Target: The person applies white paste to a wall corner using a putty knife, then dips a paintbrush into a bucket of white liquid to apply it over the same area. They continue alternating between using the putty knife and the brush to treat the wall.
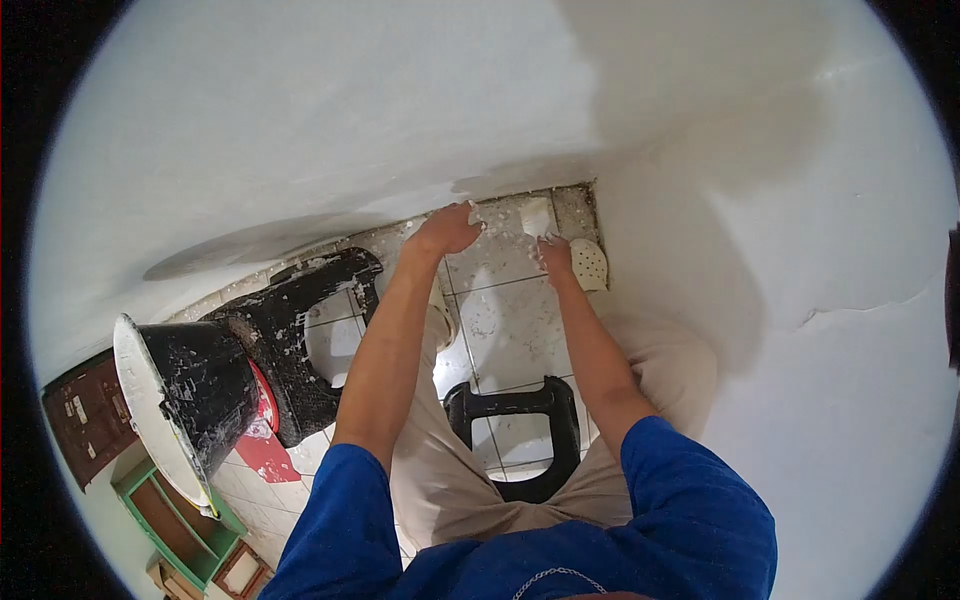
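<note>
My right hand (553,256) is closed on a small scraper with a pale, whitish blade (535,217), held low over the tiled floor (500,300) near the corner. To its left, my left hand (451,230) is closed beside the foot of the wall, with white paste on its fingers; whatever lies inside it is hidden. White crumbs and smears dot the tiles between the hands. A cream shoe with holes (589,266) shows just right of my right hand.
A black bucket (205,385) smeared with white stands at left by a spattered black stool (285,350). Another black stool (565,430) is between my legs. White walls (300,100) meet at the corner ahead. A green frame (180,525) lies at lower left.
</note>
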Available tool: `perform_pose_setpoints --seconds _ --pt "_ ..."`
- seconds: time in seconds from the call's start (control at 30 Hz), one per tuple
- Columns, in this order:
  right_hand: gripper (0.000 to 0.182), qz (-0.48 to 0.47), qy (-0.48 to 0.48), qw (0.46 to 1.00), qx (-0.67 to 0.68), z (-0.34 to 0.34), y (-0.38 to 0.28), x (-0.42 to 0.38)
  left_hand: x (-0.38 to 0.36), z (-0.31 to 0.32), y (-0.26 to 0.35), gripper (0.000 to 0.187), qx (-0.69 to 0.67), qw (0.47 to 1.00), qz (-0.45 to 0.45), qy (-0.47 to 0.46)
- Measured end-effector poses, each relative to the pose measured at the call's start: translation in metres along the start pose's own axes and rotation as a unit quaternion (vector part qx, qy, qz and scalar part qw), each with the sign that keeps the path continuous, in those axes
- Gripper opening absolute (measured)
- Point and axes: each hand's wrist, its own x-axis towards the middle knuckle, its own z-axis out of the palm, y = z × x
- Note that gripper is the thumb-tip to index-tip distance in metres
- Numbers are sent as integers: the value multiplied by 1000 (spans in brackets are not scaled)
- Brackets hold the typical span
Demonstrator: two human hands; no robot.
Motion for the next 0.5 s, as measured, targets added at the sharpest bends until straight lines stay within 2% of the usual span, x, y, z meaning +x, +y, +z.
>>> perform_pose_setpoints --seconds 0.17,0.27,0.37,0.47,0.5 --pt "20 -10 12 983 -182 -4 17 45 5 -2 8 52 7 1000 4 -9" --pt "23 -59 61 927 -365 17 -12 29 8 1 13 53 9 1000 10 3" --pt "33 -88 81 878 -464 25 7 48 8 2 19 53 9 1000 13 11" --pt "36 4 65 912 -405 34 -17 34 8 0 23 53 5 1000 9 1" --pt "35 -12 72 913 -402 36 -14 37 8 1 23 53 3 1000 7 -4"
